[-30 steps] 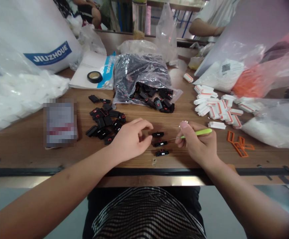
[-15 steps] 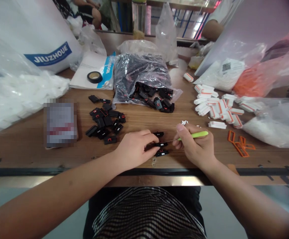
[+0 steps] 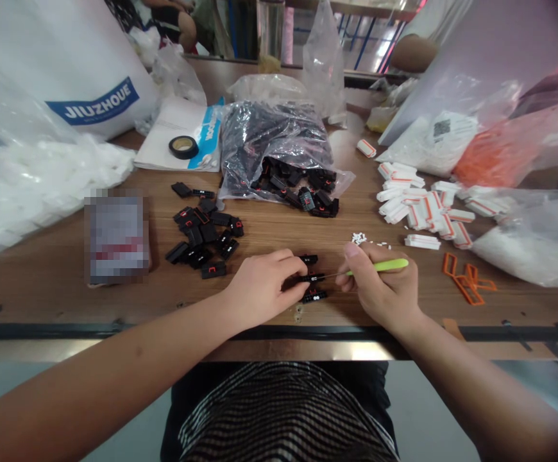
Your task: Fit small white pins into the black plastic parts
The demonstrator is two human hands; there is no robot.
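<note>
My left hand (image 3: 262, 283) rests on the table with its fingers closed on a black connector housing (image 3: 314, 278) that shows small white dots on its face. Two similar pieces lie beside it, an upper black connector (image 3: 309, 259) and a lower black connector (image 3: 314, 297). In my right hand (image 3: 385, 285) is a thin metal pick with a lime-green handle (image 3: 392, 264). Its tip points left at the held connector; whether it touches cannot be made out. Just beyond my right hand lie several tiny white plugs (image 3: 357, 238).
Loose black connectors (image 3: 204, 231) form a pile at left, below a clear bag of black connectors (image 3: 279, 141). White connectors with orange strips (image 3: 421, 205) and orange frames (image 3: 466, 282) lie at right. Black tape (image 3: 183, 147) sits on a booklet (image 3: 161, 131). Large bags flank both sides.
My right hand and the pick have shifted slightly to the right. My left hand keeps its grip on the connector in nearly the same place.
</note>
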